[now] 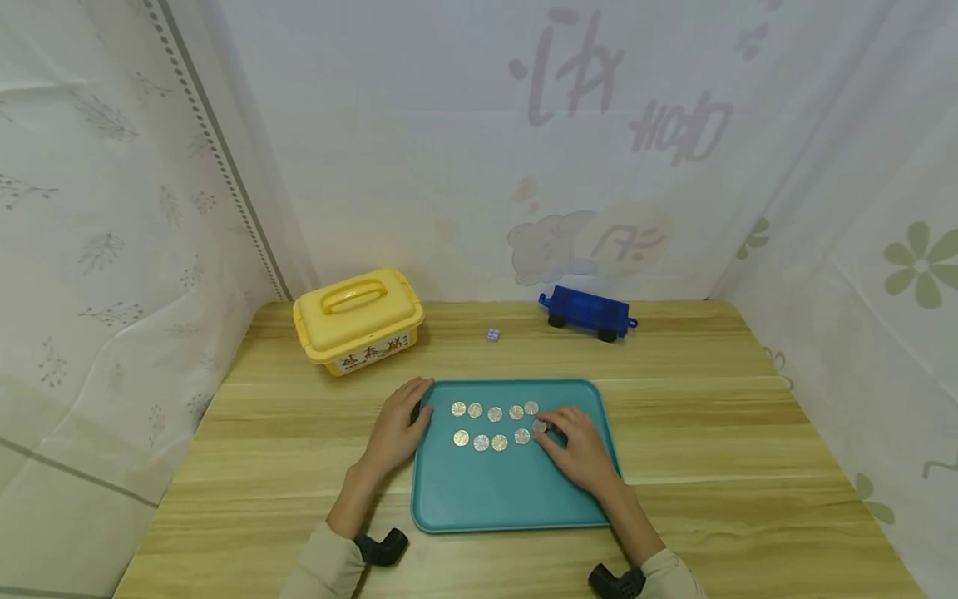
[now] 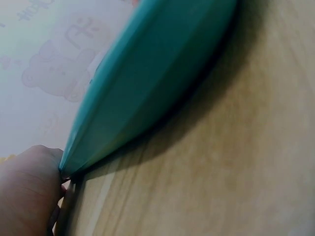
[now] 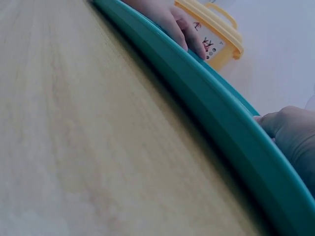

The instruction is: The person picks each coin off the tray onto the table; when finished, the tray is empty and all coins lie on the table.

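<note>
A teal tray (image 1: 511, 495) lies on the table with several shiny silvery and gold-coloured coins (image 1: 481, 443) in two rows across its upper half. At the right end of the lower row, my right hand (image 1: 580, 453) pinches a silvery coin (image 1: 540, 425) between thumb and fingers. My left hand (image 1: 397, 428) holds the tray's left rim, thumb on the inner side and fingers along the outside. In the left wrist view, the left hand (image 2: 29, 189) meets the rim's far end. The tray wall hides the coins in both wrist views.
Behind the tray's left side stands a yellow lidded box (image 1: 359, 320) with a handle. A small purple block (image 1: 493, 334) sits near the table's back, left of a blue toy wagon (image 1: 587, 312) with black wheels. Patterned white cloth (image 1: 449, 150) hangs behind the table.
</note>
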Demonstrator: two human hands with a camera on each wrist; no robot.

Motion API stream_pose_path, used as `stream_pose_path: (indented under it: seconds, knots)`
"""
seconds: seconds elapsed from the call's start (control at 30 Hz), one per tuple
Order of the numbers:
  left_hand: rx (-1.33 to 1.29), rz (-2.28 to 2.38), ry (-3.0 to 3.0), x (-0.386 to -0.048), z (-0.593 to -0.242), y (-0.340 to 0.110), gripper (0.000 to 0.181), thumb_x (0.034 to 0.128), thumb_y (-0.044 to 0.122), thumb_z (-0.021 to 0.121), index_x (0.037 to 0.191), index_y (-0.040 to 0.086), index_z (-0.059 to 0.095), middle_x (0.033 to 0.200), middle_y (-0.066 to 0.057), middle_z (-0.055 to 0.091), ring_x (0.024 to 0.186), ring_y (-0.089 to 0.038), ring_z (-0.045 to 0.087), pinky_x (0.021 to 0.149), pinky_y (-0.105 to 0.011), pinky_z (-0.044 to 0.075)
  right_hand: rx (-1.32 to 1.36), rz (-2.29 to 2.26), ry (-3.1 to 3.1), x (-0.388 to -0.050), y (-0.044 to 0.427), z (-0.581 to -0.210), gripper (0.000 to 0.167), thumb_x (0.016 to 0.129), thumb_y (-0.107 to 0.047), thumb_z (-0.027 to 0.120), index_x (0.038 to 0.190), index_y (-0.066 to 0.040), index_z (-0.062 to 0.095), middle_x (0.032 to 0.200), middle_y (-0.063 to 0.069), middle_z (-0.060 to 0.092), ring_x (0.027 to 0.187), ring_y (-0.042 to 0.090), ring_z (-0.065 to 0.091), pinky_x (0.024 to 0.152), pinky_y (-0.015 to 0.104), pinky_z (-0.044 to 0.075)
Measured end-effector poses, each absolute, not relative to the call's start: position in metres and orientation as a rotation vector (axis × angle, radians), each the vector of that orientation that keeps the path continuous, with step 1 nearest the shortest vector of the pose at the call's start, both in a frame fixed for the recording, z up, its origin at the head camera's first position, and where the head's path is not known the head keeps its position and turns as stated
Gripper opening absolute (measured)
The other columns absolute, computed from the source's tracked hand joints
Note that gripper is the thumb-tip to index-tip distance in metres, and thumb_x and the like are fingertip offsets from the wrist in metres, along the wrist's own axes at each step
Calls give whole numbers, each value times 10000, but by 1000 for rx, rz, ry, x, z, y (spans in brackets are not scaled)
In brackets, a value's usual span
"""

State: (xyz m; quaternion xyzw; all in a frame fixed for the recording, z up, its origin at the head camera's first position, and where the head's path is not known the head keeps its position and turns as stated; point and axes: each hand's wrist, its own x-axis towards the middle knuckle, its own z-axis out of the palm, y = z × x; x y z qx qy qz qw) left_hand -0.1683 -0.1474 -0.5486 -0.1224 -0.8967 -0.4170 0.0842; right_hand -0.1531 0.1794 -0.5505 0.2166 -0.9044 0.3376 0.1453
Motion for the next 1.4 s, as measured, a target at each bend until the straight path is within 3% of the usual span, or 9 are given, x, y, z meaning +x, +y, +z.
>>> stream_pose_path:
  seconds: [0.37,0.73,0.9,1.13,1.27,1.4]
  knots:
    - [-376,-1242,-2686,-168,-548,-148,468,992,139,603,1446,59,519,1497,-180,492,1434,-376,402,1184,-602,303,604,1043,-2594,-154,180,-551,242,837,-212,807,1063,-147,749,879,-98,622,828,49,501,760,323,406]
    - [-394,-1239,-2687,-170,-548,-148,466,996,138,599,1447,56,516,1494,-183,494,1430,-379,408,1180,-597,316,583,1077,-2633,-155,192,-531,284,828,-176,813,1092,-99,739,933,-67,657,859,77,551,740,288,500]
    - [-387,-1246,-2676,-168,-548,-149,469,993,140,602,1447,56,517,1495,-183,493,1430,-378,409,1180,-599,313,489,1040,-2622,-167,212,-521,290,834,-157,807,1104,-79,735,941,-12,667,863,104,550,725,289,501]
    - [-372,-1252,-2684,-168,-548,-148,473,993,143,603,1452,66,514,1501,-173,491,1435,-372,403,1184,-598,308,341,1193,-2519,-183,255,-524,303,880,-94,758,1165,-12,700,1010,88,656,892,90,529,730,100,472]
    - [-365,-1241,-2698,-168,-547,-148,472,999,152,596,1456,73,510,1507,-166,487,1441,-364,397,1190,-594,300,169,1230,-2540,-191,276,-534,311,928,-193,722,1193,-31,694,1023,77,648,886,50,518,718,106,459]
    - [-365,-1238,-2700,-167,-546,-149,471,999,156,596,1455,75,512,1508,-167,485,1438,-363,399,1191,-594,295,95,1142,-2545,-202,291,-545,297,918,-190,730,1162,-23,707,995,106,660,878,115,522,719,153,421]
